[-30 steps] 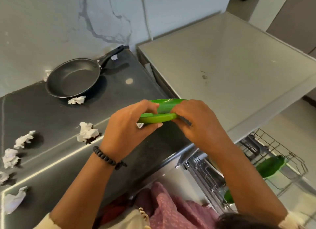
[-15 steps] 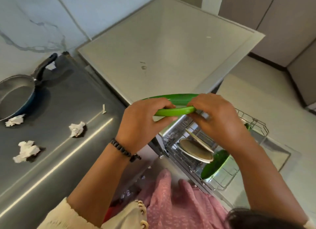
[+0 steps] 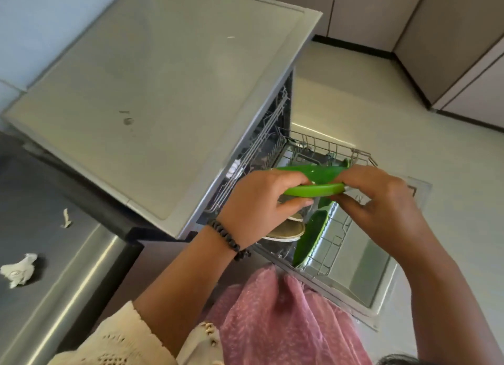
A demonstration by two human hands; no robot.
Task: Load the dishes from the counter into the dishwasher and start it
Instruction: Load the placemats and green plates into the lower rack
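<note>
Both hands hold a green plate (image 3: 317, 183) level above the pulled-out lower rack (image 3: 331, 236) of the dishwasher. My left hand (image 3: 261, 203) grips its left rim, thumb underneath. My right hand (image 3: 379, 201) pinches the right rim. In the rack below stand another green plate (image 3: 309, 242) on edge and a beige plate (image 3: 286, 229) leaning beside it. The dishwasher door (image 3: 365, 269) lies open and flat under the rack.
The dishwasher's grey top (image 3: 152, 91) stretches to the upper left. A dark counter (image 3: 41, 214) on the left carries crumpled white paper scraps (image 3: 17, 267). Pale floor and cabinet fronts (image 3: 450, 42) lie to the right. Pink cloth of my clothing fills the bottom middle.
Both hands have carried the green plate from over the counter rightward to above the open dishwasher rack. The view has swung right; the frying pan has left the frame.
</note>
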